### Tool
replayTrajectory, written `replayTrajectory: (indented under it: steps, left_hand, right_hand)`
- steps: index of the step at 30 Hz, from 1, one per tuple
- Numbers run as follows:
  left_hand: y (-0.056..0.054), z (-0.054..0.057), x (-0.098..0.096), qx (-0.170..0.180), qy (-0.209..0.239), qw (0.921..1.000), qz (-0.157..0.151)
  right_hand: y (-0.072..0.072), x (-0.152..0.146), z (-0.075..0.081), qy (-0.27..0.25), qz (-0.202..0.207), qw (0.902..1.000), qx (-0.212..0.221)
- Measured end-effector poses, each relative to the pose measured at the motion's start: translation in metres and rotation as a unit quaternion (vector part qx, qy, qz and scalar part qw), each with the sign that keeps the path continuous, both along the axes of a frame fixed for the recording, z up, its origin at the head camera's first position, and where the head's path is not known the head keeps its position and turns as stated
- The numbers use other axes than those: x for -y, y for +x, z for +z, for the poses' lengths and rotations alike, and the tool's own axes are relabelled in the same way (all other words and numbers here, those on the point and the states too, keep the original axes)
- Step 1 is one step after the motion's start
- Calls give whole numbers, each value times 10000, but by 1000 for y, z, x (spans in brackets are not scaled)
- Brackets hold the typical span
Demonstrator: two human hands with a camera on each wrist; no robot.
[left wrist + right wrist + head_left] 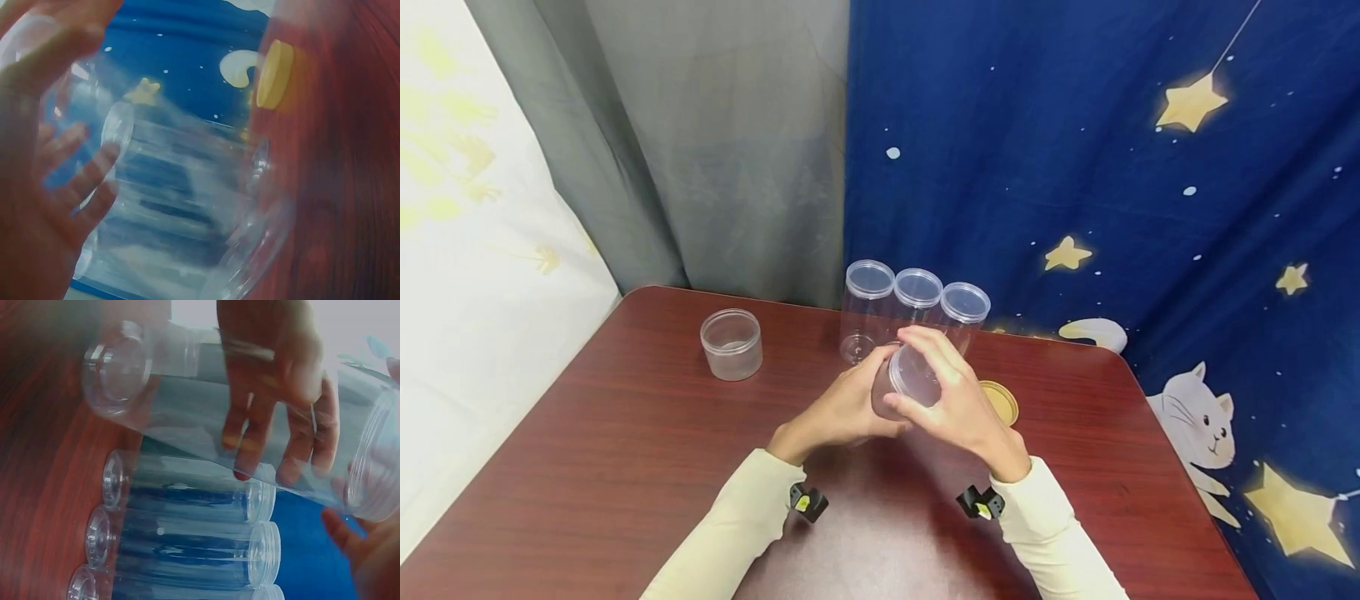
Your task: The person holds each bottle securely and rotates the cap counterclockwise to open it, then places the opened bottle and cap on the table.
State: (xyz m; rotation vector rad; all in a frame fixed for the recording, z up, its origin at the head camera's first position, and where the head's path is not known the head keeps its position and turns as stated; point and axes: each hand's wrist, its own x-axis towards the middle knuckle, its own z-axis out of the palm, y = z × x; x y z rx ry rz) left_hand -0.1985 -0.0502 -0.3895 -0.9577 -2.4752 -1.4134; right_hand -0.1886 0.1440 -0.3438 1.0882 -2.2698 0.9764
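Both hands are on one tall clear plastic jar [187, 419], held tilted above the table with its top toward the person. My left hand [850, 404] grips the jar's body from the left, its fingers [253, 437] wrapped round the side in the right wrist view. Over the ridged top end, a clear lid [916, 371] is spanned by my right hand [955, 396], thumb on the near rim and fingers on the far one. In the left wrist view, the jar's clear wall blurs much of the scene behind.
Three tall clear lidded jars [917, 287] stand in a row at the table's back edge, just beyond the hands. A gold lid [1000, 402] lies behind the right wrist. Farther left stands a short clear jar [732, 358]. Curtains [737, 167] hang behind the table.
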Motion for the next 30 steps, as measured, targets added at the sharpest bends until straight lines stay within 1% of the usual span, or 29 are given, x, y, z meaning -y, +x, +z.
replayTrajectory:
  steps: [2,4,8,11,13,15,20,24,30]
  left_hand:
    - [0,0,-1,-281,-167,9989,347]
    - [0,0,-2,-589,-325,9956,654]
    - [-1,2,-2,-965,-502,9888,1026]
    - [-1,2,-1,-1086,-562,9856,1165]
    - [-1,1,-1,-1085,-563,9851,1206]
    - [0,0,-1,-1030,-489,9866,1168]
    - [2,0,-3,-773,-269,9915,1007]
    - [3,-1,-3,-629,-203,9932,961]
    - [2,-2,-4,-668,-267,9933,901]
  right_hand:
    - [0,-1,-1,135,-331,9993,91]
    - [0,-2,-2,171,-605,9979,171]
    - [-1,-3,-3,150,-953,9951,193]
    - [-1,-3,-2,210,-1150,9930,172]
    - [0,-2,-1,280,-1257,9915,191]
    - [1,-2,1,357,-1373,9896,243]
    - [4,0,3,441,-1566,9863,265]
    - [6,2,4,522,-1671,9843,242]
    - [6,2,4,582,-1749,9827,199]
